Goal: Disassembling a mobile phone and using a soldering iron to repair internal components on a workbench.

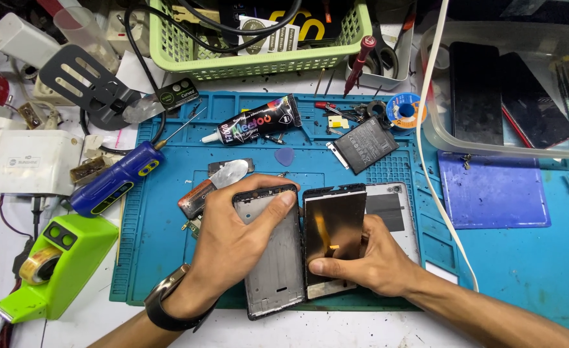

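Mid-frame, left hand [233, 241] gripped phone frame [275, 270] w/ fingers wrapped over its top-left edge. Right hand [361, 261] pinched screen panel [332, 225] at its lower edge, just right of frame.

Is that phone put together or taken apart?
Taken apart. The left hand holds the bare phone frame, the right hand holds the separate screen panel, and the battery lies loose on the mat.

Grey phone frame [273, 258], stripped & open side up, lies lengthwise at the near edge of the blue mat, its empty bay w/ bare metal showing. Just right of it, touching along one long edge, the screen panel [332, 235] stands tilted, coppery-brown back w/ an orange flex facing up.
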